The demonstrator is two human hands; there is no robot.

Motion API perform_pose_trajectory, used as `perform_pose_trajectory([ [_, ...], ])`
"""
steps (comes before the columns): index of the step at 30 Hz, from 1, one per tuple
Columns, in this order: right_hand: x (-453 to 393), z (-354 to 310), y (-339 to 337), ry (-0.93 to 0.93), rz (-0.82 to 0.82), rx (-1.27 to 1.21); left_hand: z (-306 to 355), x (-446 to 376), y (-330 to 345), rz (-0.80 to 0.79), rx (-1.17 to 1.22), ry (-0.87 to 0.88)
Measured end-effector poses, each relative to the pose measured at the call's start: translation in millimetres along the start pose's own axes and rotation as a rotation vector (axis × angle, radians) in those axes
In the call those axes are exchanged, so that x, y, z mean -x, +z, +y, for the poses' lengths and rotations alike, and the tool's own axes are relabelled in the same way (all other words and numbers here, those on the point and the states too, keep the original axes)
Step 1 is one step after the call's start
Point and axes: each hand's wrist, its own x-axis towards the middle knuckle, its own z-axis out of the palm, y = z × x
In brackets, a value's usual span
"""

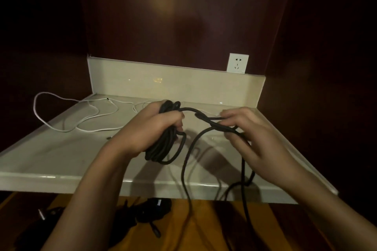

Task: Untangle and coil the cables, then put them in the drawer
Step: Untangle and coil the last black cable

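Dim warm light, a soft glare on the back wall (163,4), dark corners, wide-angle bending, slight blur

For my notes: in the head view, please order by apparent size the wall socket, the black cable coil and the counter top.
1. counter top, largest by far
2. black cable coil, gripped by the left hand
3. wall socket, though it is farther from the camera

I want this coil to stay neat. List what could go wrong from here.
1. The black cable crosses itself at the right hand; pulling may tighten a knot.
2. Its slack hangs over the counter edge and could snag.
3. The coil in the left hand may loosen.
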Motion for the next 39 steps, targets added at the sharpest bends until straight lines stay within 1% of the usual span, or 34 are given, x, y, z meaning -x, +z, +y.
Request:
perform_pose_trajectory([
  [2, 7, 5, 9, 0.016, 0.073, -0.036, -1, 1, -4, 0.014, 0.005, -0.030],
  [5, 14, 10, 8, 0.074, 0.115, -0.197, -9, 1, -12, 0.074, 0.065, -0.069],
  [7, 19, 16, 2, 0.152, 0.077, -0.290, -15, 0, -19, 0.135, 0.134, -0.102],
  [9, 23, 24, -1, 0.240, 0.012, -0.303, -19, 1, -23, 0.155, 0.203, -0.133],
  [13, 25, 39, -4, 0.312, -0.058, -0.159, -22, 1, -24, 0.166, 0.279, -0.134],
  [14, 25, 41, -7, 0.310, -0.046, -0.123, -22, 1, -26, 0.184, 0.305, -0.136],
  [17, 32, 51, -24, 0.258, 0.062, 0.015, -23, 0, -34, 0.242, 0.397, -0.157],
  [19, 40, 59, -30, 0.226, 0.071, 0.171, -22, 1, -36, 0.253, 0.421, -0.152],
  [22, 37, 58, -24, 0.200, -0.041, 0.438, -15, 4, -28, 0.273, 0.402, -0.105],
  [24, 26, 40, -16, 0.184, -0.168, 0.428, -9, 6, -19, 0.259, 0.352, -0.069],
  [26, 16, 16, -9, 0.204, -0.323, 0.240, -5, 9, -11, 0.261, 0.299, -0.036],
  [29, 7, -19, -13, 0.339, -0.632, -0.187, -1, 15, -3, 0.243, 0.206, 0.024],
  [30, 5, -28, -15, 0.363, -0.703, -0.309, -1, 17, -2, 0.234, 0.183, 0.041],
  [31, 2, -36, -16, 0.355, -0.707, -0.407, -1, 19, -1, 0.226, 0.168, 0.054],
  [32, -1, -40, -14, 0.325, -0.626, -0.467, 0, 21, 0, 0.219, 0.159, 0.067],
  [33, -5, -43, -9, 0.292, -0.477, -0.468, 0, 23, 0, 0.212, 0.155, 0.082],
  [34, -9, -46, -2, 0.284, -0.293, -0.444, 1, 25, 0, 0.200, 0.155, 0.100],
  [36, -20, -52, 11, 0.321, 0.033, -0.424, 1, 28, -2, 0.159, 0.155, 0.137],
  [37, -26, -54, 16, 0.353, 0.127, -0.441, 2, 29, -3, 0.127, 0.154, 0.159],
  [38, -33, -56, 19, 0.368, 0.167, -0.459, 2, 29, -4, 0.094, 0.156, 0.181],
  [39, -40, -57, 19, 0.355, 0.154, -0.467, 3, 30, -5, 0.061, 0.153, 0.202],
])
